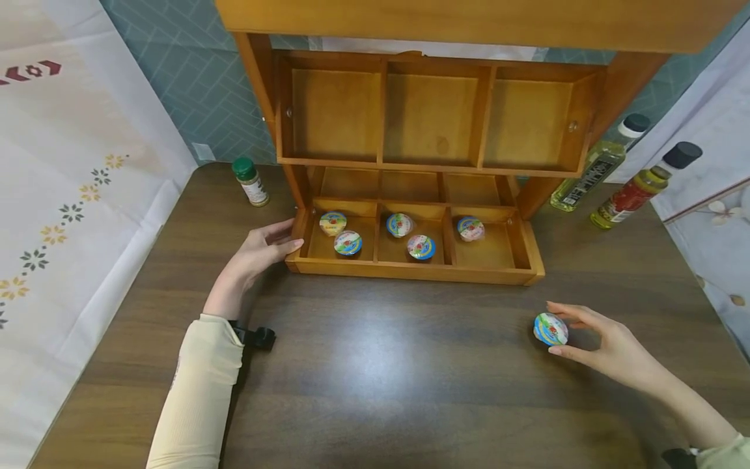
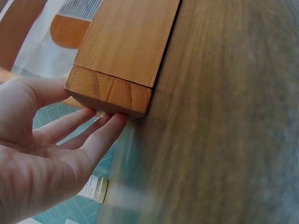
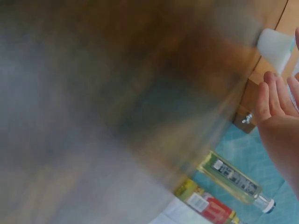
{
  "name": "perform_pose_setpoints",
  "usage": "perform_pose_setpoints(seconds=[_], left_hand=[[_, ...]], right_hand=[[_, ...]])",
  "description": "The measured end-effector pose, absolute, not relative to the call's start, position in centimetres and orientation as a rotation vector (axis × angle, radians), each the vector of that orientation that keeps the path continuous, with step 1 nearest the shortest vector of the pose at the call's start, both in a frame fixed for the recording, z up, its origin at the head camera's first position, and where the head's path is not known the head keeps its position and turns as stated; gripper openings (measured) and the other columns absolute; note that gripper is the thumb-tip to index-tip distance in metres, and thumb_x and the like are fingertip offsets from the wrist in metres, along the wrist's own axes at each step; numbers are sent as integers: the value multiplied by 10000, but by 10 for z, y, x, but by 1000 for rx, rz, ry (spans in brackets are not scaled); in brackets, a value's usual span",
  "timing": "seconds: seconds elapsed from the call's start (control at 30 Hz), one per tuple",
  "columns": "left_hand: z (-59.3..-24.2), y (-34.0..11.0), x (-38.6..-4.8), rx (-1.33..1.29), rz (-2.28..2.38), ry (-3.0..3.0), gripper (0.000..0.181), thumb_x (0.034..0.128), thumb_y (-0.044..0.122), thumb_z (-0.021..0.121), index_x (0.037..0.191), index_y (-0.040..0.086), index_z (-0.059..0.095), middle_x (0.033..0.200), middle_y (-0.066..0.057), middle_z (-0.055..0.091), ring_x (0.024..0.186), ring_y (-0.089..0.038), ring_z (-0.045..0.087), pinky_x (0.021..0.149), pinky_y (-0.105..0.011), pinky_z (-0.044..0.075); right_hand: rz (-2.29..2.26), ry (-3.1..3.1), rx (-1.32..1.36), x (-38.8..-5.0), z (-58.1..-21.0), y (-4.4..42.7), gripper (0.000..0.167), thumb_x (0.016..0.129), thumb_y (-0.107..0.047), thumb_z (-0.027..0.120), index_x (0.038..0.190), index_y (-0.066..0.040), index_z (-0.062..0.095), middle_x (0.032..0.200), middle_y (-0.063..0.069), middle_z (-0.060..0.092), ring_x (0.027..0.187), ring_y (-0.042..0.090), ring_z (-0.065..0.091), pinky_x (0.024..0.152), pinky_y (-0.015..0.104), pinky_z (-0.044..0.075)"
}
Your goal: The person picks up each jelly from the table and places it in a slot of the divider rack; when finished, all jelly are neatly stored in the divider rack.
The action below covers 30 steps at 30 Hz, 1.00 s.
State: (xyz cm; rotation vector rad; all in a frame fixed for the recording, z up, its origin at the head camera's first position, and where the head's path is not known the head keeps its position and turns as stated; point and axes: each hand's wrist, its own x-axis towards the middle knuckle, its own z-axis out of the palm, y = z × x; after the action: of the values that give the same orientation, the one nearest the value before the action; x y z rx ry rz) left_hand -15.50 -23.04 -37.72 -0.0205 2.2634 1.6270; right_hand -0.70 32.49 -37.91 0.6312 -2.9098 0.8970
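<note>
My left hand point(image 1: 258, 251) holds the left front corner of a wooden compartment organizer point(image 1: 416, 272). In the left wrist view its thumb and fingers point(image 2: 105, 135) touch different sides of that corner. Over the table at right, my right hand point(image 1: 609, 345) pinches a small jelly cup point(image 1: 551, 329) with a blue printed lid between thumb and fingers. The right wrist view shows this cup's white side point(image 3: 275, 49). In the organizer's lower tier, two cups point(image 1: 348, 243) lie in the left compartment, two cups point(image 1: 421, 247) in the middle, and one cup point(image 1: 471, 228) in the right.
The upper tier point(image 1: 430, 166) has three bare compartments, below a wooden top board point(image 1: 469, 26). A green-capped spice jar point(image 1: 252, 182) stands left of the organizer. Two oil bottles, one green-labelled point(image 1: 592, 166) and one red-labelled point(image 1: 633, 195), stand to its right. Dark wooden tabletop point(image 1: 381, 371) extends in front.
</note>
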Motion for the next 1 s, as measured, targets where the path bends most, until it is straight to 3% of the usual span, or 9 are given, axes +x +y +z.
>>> perform_pose_setpoints(seconds=[0.2,0.4,0.73,1.0], left_hand=[[-381,-233,-153,-33,1635,2262,675,896,244,638,1460,74,309,1458,-154,362,1266,-257,427,1017,-414,378],[-385,-231,-149,-31,1647,2239,671,901,227,632,1460,57,301,1455,-163,363,1270,-255,425,1004,-385,394],[-380,-233,-151,-36,1632,2255,677,901,236,631,1462,59,297,1464,-171,346,1290,-277,401,1032,-429,358],[-378,-229,-153,-15,1642,2259,673,902,244,630,1460,61,302,1461,-161,356,1259,-270,434,1010,-397,389]], right_hand=[[830,-2930,646,-10,-382,322,591,679,-158,837,1223,-158,607,1121,-109,593,875,-36,580,729,80,433],[876,-2942,682,-13,-379,320,529,665,-180,850,1147,-184,634,1021,-105,600,785,-1,598,684,99,434],[970,-2941,734,-40,-350,312,560,684,-124,833,1197,-165,614,1064,-63,609,873,-8,561,710,114,460],[1074,-2937,601,-75,-335,301,518,714,-96,810,1193,-166,626,1039,-62,616,876,25,572,724,100,451]])
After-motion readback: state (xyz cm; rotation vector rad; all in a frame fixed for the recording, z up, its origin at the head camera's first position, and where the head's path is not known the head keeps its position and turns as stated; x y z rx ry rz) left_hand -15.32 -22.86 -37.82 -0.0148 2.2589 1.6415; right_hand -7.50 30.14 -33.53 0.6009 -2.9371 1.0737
